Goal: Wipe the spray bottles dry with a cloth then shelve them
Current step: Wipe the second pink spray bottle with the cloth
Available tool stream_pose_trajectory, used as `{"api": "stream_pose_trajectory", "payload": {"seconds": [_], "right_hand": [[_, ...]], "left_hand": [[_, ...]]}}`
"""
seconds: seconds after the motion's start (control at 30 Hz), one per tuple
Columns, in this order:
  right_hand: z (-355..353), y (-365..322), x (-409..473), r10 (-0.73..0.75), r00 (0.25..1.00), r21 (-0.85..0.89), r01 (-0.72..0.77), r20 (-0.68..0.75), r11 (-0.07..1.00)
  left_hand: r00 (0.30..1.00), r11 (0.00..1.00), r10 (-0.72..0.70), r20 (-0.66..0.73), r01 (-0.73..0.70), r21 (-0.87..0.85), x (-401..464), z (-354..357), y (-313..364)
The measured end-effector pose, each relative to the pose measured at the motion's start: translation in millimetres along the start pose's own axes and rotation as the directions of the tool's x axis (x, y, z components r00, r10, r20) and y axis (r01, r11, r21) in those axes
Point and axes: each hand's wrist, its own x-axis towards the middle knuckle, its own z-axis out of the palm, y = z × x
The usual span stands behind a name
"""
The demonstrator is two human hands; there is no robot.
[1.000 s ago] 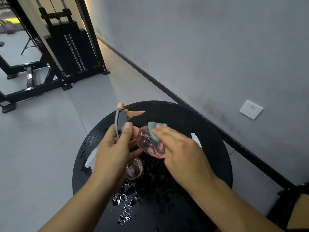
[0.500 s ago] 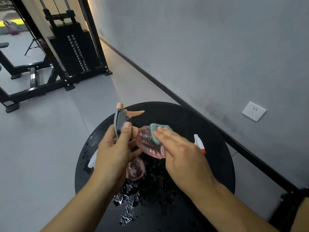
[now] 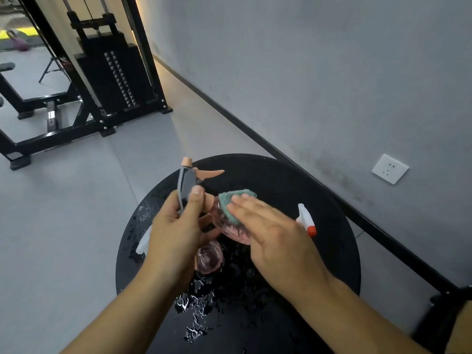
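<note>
teal cloth under flat right hand, seemingly on pink bottle

One head-worn view looked forward and steeply down from above the person's forearms; it sat close over the left hand and right hand; beneath them lay the round black table; beyond them, floor and wall.

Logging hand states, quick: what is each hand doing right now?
Left hand: grips the pink spray bottle at its sprayer head.
Right hand: fingers straight, pressing the teal cloth on the bottle.
</note>
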Motion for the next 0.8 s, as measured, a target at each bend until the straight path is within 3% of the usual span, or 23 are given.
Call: {"api": "stream_pose_trajectory", "payload": {"seconds": [0.13, 0.3, 0.5, 0.8], "right_hand": [[-8.1, 3.3, 2.8, 0.114, 0.991, 0.011, -0.113, -0.068, 0.993], [1.6, -0.1, -1.4, -0.002, 1.0, 0.056, 0.001, 0.003, 0.998], [-9.7, 5.6, 4.5, 0.135, 0.989, 0.103, -0.129, -0.053, 0.986], [-6.4, -1.7, 3.4, 0.086, 0.991, 0.107, -0.075, -0.1, 0.991]], "left_hand": [[0.999, 0.999, 0.019, -0.029, -0.02, -0.042, 5.6, -5.9, 7.2], [1.0, 1.0, -0.018, -0.023, 0.018, 0.001, 1.4, -2.1, -1.9], [0.999, 0.999, 0.036, -0.003, -0.036, -0.016, 6.7, -7.4, 7.2], [1.0, 0.999, 0.022, -0.011, -0.022, -0.028, 6.2, -12.5, 7.1]]}}
